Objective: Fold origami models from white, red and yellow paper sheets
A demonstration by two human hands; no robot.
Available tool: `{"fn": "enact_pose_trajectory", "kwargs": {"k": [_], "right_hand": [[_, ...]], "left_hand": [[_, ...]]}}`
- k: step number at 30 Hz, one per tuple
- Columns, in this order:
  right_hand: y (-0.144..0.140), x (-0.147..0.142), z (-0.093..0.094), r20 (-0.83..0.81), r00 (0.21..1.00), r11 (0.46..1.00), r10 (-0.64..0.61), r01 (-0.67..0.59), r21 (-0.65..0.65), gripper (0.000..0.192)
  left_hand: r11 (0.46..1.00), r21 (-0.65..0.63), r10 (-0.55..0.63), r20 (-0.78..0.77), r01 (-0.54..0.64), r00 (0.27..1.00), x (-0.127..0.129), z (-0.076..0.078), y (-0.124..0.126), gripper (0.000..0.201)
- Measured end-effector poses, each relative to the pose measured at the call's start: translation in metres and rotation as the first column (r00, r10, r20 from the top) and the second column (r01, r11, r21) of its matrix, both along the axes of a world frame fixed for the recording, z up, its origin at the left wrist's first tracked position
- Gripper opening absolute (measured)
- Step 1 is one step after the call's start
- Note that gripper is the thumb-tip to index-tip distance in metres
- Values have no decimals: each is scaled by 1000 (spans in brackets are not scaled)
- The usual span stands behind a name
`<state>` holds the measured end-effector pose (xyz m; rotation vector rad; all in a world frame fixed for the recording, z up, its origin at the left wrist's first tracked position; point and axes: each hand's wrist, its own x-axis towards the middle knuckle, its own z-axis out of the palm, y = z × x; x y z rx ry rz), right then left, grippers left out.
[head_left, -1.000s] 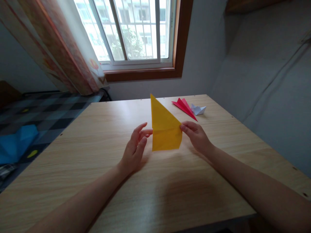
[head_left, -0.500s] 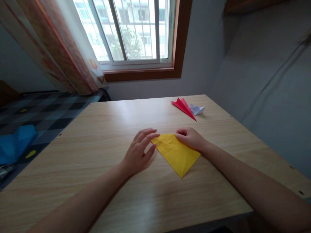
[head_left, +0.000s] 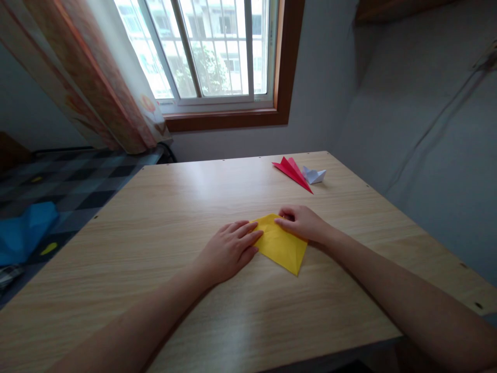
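Note:
A creased, folded sheet of yellow origami paper (head_left: pixel 281 246) lies on the wooden table between my hands, one pointed corner toward me. My left hand (head_left: pixel 229 251) rests palm down at the paper's left end. Its outstretched fingers lie over that edge and cover the left corner. At the upper right edge, my right hand (head_left: pixel 303 223) pinches the paper between thumb and curled fingers. Part of the paper's right side is hidden behind this hand.
Farther back on the table (head_left: pixel 174 207) lie a red paper plane (head_left: pixel 292 173) and a white paper boat (head_left: pixel 313 175), close together. To the left, a blue folded paper (head_left: pixel 29 230) sits on a checked cloth (head_left: pixel 89 181). A window and curtain (head_left: pixel 101 77) are beyond.
My left hand has come down from hovering by the left corner onto the paper. The yellow paper has turned slightly, its near tip shifting right and away from me. My right hand keeps its pinch.

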<state>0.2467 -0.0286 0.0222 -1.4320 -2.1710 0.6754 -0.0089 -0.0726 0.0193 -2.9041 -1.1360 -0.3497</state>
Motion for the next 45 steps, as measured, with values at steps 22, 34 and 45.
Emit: {"fn": "enact_pose_trajectory", "kwargs": {"k": [22,34,45], "right_hand": [[8,3,-8,95,980,955,-175,146,257,8],[1,-2,-5,-49,998,962,-42,54,266,18],[-4,-5,-1,-34,999,980,-1,7,199,21]], "left_hand": [[997,46,63,57,-66,996,5,17,-7,31],[998,57,33,86,-38,996,-2,8,6,27],[1000,3,21,91,-21,996,-10,-7,12,38]]}}
